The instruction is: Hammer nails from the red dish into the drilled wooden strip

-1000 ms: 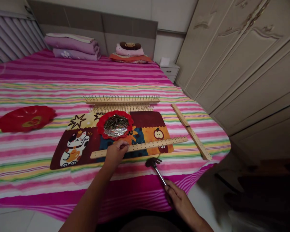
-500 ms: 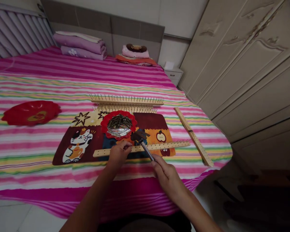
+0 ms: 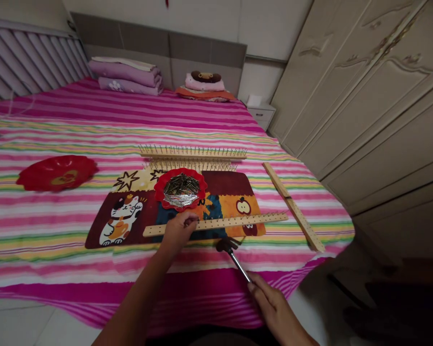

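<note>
My left hand (image 3: 178, 229) is closed in a pinch on the wooden strip (image 3: 234, 221) that lies across the cartoon mat (image 3: 130, 216), its fingertips pressed at one of the strip's holes; what they pinch is too small to name. My right hand (image 3: 274, 307) grips the handle of a small hammer (image 3: 233, 252), whose head rests on the bed just in front of the strip. Behind my left hand stands a red dish full of metal nails (image 3: 181, 188).
Two strips studded with nails (image 3: 193, 153) lie behind the dish, and another bare strip (image 3: 292, 205) lies at an angle on the right. A red plate (image 3: 57, 172) sits on the left of the striped bedspread. Folded bedding is at the headboard; wardrobe doors stand on the right.
The hammer, raised over the strip half a second ago, has come back down to the bed in front of it, and my right hand has drawn back toward me. My left hand stayed put.
</note>
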A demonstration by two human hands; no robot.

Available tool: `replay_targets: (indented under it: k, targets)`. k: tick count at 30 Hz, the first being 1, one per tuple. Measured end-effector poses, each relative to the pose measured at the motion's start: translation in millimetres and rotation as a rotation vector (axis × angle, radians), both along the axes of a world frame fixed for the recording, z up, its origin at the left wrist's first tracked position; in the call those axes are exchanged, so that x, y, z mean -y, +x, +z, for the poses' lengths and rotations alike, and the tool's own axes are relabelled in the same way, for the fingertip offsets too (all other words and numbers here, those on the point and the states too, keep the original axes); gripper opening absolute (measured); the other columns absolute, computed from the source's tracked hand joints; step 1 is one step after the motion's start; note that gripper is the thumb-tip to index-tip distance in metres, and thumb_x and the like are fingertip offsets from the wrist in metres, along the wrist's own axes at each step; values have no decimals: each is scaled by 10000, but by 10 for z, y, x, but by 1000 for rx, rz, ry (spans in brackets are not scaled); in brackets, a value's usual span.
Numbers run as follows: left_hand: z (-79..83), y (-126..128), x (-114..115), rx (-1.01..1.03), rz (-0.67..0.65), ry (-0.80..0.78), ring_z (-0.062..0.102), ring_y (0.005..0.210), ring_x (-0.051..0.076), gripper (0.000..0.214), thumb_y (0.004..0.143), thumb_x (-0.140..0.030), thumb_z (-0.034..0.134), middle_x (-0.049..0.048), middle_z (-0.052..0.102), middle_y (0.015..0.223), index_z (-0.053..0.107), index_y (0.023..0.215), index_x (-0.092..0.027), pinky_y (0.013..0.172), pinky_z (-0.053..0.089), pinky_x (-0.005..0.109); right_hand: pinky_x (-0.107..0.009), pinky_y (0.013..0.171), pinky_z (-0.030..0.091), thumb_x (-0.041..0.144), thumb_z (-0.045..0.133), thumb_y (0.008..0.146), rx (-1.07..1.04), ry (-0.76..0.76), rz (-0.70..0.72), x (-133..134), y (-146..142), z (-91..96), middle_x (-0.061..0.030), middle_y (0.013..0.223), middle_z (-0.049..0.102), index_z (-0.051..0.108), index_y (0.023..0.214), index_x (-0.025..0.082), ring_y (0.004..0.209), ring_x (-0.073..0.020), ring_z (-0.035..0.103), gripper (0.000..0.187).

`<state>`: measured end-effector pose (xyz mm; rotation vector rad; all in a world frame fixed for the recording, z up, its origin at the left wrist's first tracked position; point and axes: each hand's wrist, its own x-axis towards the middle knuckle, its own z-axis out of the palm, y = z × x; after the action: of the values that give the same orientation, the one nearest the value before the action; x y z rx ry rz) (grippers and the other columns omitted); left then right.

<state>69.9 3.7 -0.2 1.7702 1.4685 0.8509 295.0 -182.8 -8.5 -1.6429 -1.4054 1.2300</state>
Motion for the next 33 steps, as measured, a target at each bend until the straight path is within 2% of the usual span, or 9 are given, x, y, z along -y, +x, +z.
replay_targets:
  k: [3, 7, 9, 12, 18, 21, 24, 29, 33]
  targets:
    - [127, -116, -138, -135, 64, 100, 619, 742, 157, 193, 763, -289, 510, 22, 683, 808, 666, 845, -209, 710, 472, 260, -299, 782, 467, 445, 421, 890, 2, -23, -45, 105, 59, -249, -39, 864, 672, 613, 1157, 232, 792, -219, 602, 391]
    - [274, -205, -458, -522, 94, 223, 605, 914, 226, 235, 765, -190, 475, 96, 674, 947, 686, 866, -173, 814, 454, 312, -276, 722, 460, 472, 439, 871, -8, -53, -109, 128, 94, -460, -24, 791, 635, 638, 1061, 222, 776, -210, 585, 372]
    - [302, -192, -607, -711, 27, 203, 604, 921, 248, 266, 752, -143, 458, 131, 670, 933, 699, 862, -150, 814, 451, 321, -255, 599, 432, 490, 431, 870, -60, -102, -132, 111, 93, -511, 8, 672, 554, 622, 1041, 208, 626, -168, 526, 381]
    - [321, -133, -756, -896, -28, 109, 624, 876, 262, 297, 748, -123, 440, 162, 668, 931, 709, 873, -141, 753, 463, 323, -222, 420, 269, 535, 411, 863, -185, -191, -141, 90, 77, -548, 75, 528, 330, 583, 1036, 188, 447, -112, 324, 424]
    - [416, -160, -827, -964, -63, 41, 634, 832, 243, 236, 742, -148, 472, 164, 678, 910, 692, 827, -142, 706, 446, 290, -216, 409, 145, 539, 445, 849, -305, -210, -173, 99, 60, -605, 94, 527, 253, 554, 994, 191, 440, -88, 238, 393]
    - [447, -264, -794, -838, -73, 81, 619, 798, 210, 185, 751, -187, 477, 109, 679, 842, 659, 778, -168, 697, 427, 276, -217, 404, 146, 549, 441, 845, -335, -208, -170, 106, 73, -662, 95, 528, 244, 551, 985, 195, 431, -87, 236, 397]
    - [458, -347, -719, -469, -5, 62, 585, 680, 167, 138, 716, -254, 523, 31, 646, 712, 627, 780, -190, 644, 411, 261, -221, 397, 157, 562, 434, 842, -308, -217, -165, 106, 85, -710, 94, 525, 246, 554, 969, 201, 421, -87, 238, 401]
    - [508, -369, -532, 306, 65, -229, 498, 526, 106, 309, 559, -341, 634, -7, 614, 603, 643, 806, -156, 523, 375, 228, -219, 389, 159, 567, 422, 846, -305, -198, -168, 103, 80, -726, 105, 503, 230, 542, 967, 204, 403, -87, 234, 401]
    - [536, -361, -368, 507, 85, -431, 523, 557, 99, 340, 456, -311, 714, 42, 671, 674, 685, 742, -129, 539, 403, 229, -218, 385, 168, 567, 427, 840, -300, -199, -169, 101, 69, -707, 106, 499, 247, 540, 957, 202, 398, -86, 245, 399]
